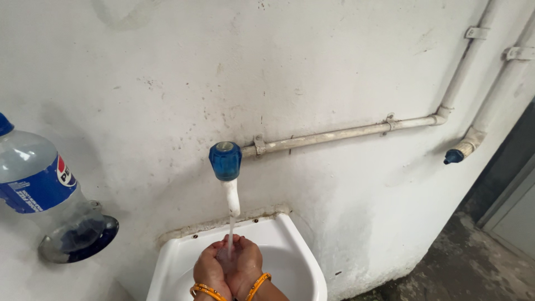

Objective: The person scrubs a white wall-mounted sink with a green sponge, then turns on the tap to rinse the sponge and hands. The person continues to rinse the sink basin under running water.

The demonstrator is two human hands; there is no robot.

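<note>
My left hand [210,271] and my right hand [246,266] are pressed together, cupped, under a thin stream of water [230,237]. The water falls from a white tap with a blue knob [225,161] fixed on the wall. Both hands hover over a white wash basin [301,256] mounted below the tap. Orange bangles circle both wrists. Neither hand holds an object; only water runs into them.
A white pipe [345,133] runs along the wall from the tap and bends upward at the right. A second pipe ends in a blue cap [453,156]. At the left, a clear plastic bottle [33,178] with a blue label is mounted upside down.
</note>
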